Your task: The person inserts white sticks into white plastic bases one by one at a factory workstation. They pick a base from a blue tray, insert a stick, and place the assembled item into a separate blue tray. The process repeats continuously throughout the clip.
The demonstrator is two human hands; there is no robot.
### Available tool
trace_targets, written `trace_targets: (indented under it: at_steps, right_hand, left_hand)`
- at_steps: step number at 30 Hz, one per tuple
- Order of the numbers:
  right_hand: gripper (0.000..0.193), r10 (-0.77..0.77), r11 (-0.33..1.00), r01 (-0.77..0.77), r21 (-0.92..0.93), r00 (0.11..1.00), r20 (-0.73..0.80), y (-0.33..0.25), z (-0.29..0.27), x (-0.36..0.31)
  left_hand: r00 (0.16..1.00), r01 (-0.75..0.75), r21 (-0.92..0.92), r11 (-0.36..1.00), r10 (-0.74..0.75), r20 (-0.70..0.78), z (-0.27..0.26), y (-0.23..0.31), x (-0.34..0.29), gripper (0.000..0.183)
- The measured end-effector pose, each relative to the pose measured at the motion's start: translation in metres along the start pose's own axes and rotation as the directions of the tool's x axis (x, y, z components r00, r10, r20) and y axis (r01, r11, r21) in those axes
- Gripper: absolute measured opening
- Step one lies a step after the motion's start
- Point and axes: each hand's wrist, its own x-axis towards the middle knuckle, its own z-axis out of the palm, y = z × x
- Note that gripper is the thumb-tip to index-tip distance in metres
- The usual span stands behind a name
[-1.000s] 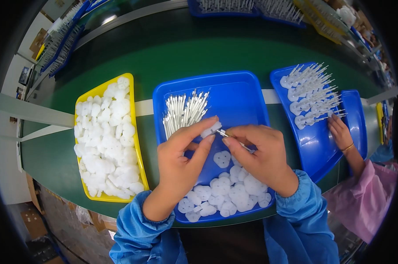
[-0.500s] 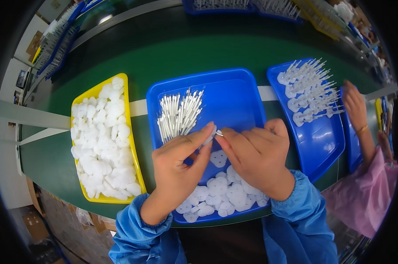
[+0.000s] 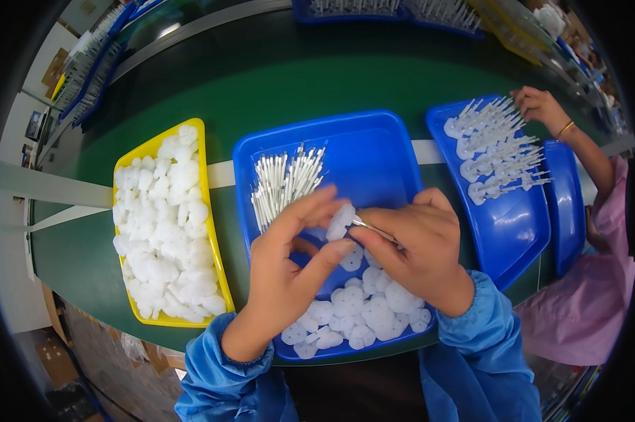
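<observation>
Over the middle blue tray (image 3: 390, 155), my right hand (image 3: 426, 246) pinches a thin white rod (image 3: 377, 228). At the rod's tip, a white lobed plastic disc (image 3: 340, 221) stands tilted on edge. My left hand (image 3: 289, 246) is around the disc with thumb and fingers apart; the thumb tip is at its lower edge. Beneath my hands, the near part of the tray holds a heap of similar white discs (image 3: 363, 313). A bundle of white rods (image 3: 286, 183) lies in its far left part.
On the left stands a yellow tray (image 3: 215, 260) heaped with white discs. To the right, a blue tray (image 3: 510, 243) holds rows of discs with upright rods (image 3: 500, 144). Another person's hand (image 3: 539, 105) reaches to those rods. More loaded trays (image 3: 394, 15) line the far side.
My left fingers have spread from their pinch on the disc, which now faces more toward me. More of the rod shows in my right hand. The other person's hand has moved onto the right tray's rods.
</observation>
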Motion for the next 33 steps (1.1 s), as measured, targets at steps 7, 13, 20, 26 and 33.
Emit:
trace_targets:
  at_steps: [7,13,20,26,33]
  right_hand:
    - [0.041,-0.139,0.99,0.138,-0.013,0.99,-0.018,0.01,0.001,0.005]
    - [0.043,-0.229,0.973,0.229,-0.022,0.973,0.031,0.012,0.0,0.003]
    - [0.046,-0.095,0.993,0.092,0.075,0.995,0.043,0.012,0.003,0.003]
    - [0.042,-0.158,0.983,0.153,0.106,0.986,0.043,0.009,-0.004,0.006]
    - [0.033,-0.211,0.972,0.2,0.12,0.974,0.083,0.01,-0.008,0.008]
  left_hand:
    - [0.989,-0.145,0.252,0.957,0.13,0.076,-0.016,0.0,0.002,0.055]
    - [0.987,-0.161,0.23,0.96,0.151,0.059,-0.014,0.0,0.003,0.057]
    - [0.99,-0.12,0.14,0.983,0.107,0.095,-0.013,-0.006,0.002,0.061]
    - [0.983,-0.16,0.178,0.971,0.141,0.116,-0.015,-0.004,0.005,0.054]
    - [0.981,-0.195,0.067,0.979,0.196,-0.012,-0.035,-0.004,0.008,0.037]
